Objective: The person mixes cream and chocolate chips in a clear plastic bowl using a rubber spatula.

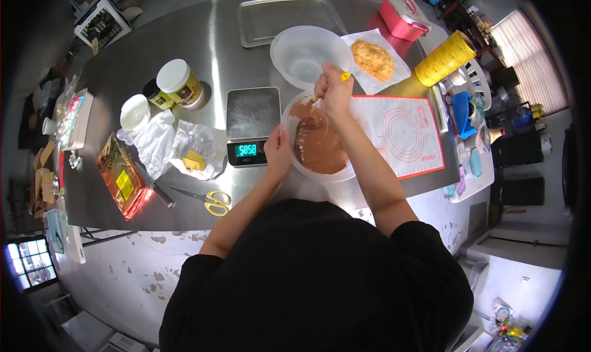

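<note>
A translucent plastic bowl (348, 172) of smooth brown chocolate-coloured mixture (321, 144) stands near the table's front edge. My left hand (278, 149) is closed on the bowl's left rim. Above the far side of the bowl, my right hand (334, 91) is wrapped round a yellow-handled tool (346, 76). The tool's lower end is in or just over the mixture, and I cannot make out its shape. Left of the bowl sits a digital kitchen scale (253, 115) with a lit display. A second, clear bowl (308, 55) stands just behind.
Golden crumbs (372, 61) lie on white paper beside a red-lined baking mat (403, 133). A metal tray (289, 21), a pink box (403, 13) and a yellow roll (444, 58) stand farther back. At left are scissors (209, 198), a lidded tub (179, 83) and a foil packet (123, 176).
</note>
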{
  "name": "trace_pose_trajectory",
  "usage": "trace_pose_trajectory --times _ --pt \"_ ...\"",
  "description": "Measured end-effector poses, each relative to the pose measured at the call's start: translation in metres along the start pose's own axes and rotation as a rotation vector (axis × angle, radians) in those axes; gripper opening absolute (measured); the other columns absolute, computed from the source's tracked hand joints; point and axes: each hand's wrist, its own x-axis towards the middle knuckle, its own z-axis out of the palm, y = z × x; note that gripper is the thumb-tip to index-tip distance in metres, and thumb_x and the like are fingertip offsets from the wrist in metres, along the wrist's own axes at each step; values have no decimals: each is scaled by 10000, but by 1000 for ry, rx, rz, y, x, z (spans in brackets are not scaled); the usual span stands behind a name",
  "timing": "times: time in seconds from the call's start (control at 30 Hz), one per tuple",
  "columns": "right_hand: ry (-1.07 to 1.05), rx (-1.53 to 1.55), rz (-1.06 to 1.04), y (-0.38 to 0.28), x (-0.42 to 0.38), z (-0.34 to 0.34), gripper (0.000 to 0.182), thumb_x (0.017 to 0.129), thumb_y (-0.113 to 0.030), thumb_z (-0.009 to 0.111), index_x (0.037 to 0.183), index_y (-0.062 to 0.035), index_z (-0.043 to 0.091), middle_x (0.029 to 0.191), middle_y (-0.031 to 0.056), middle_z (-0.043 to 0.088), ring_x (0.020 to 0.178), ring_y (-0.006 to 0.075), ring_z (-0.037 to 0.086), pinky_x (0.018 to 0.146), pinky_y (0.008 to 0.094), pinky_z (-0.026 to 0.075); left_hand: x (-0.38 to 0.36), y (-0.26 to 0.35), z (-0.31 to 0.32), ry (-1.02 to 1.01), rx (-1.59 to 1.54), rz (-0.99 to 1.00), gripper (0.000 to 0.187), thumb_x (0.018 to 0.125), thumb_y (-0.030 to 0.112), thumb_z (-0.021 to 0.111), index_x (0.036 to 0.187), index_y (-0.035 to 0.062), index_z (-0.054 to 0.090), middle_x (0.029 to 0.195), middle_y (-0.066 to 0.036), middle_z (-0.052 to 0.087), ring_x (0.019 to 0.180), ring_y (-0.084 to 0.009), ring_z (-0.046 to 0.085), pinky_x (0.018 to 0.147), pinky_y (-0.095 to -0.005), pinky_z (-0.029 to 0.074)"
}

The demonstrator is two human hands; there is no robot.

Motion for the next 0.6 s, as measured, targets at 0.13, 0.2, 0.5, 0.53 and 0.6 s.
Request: trace_pose_trajectory --times 0.13,0.2,0.5,0.53,0.6 --pt "-49 -9 212 -15 -8 -13 338 816 -139 492 526 -102 322 424 -14 264 332 88 219 342 252 189 1 -7 -1 -17 -3 -6 266 881 107 427 1083 -41 518 909 -40 592 775 -57 509 688 -185 417" --pt "16 -88 112 -15 -10 -26 310 790 -105 535 518 -96 386 438 -26 320 348 67 283 336 235 207 1 -10 2 53 -61 14 267 861 135 457 1051 -40 526 813 -67 605 713 -82 522 659 -218 420" --pt "-191 -502 8 28 -72 -88 249 781 -120 550 564 -40 460 491 -6 412 421 82 360 409 241 283 -4 -5 5 93 -76 -11 287 854 161 473 1045 -48 517 832 -106 602 738 -106 538 673 -236 435" --pt "-442 -533 76 18 -77 -91 246 776 -123 552 566 -33 460 501 -4 411 437 87 366 419 244 289 -5 -4 5 86 -72 -12 287 854 161 473 1045 -48 517 832 -106 602 738 -106 538 673 -236 435" --pt "-679 -558 147 -7 -85 -93 244 771 -125 553 568 -26 460 511 -3 410 453 91 372 429 246 295 -10 0 4 114 76 19 291 861 163 460 1052 -52 500 823 -112 598 724 -114 539 657 -235 431"
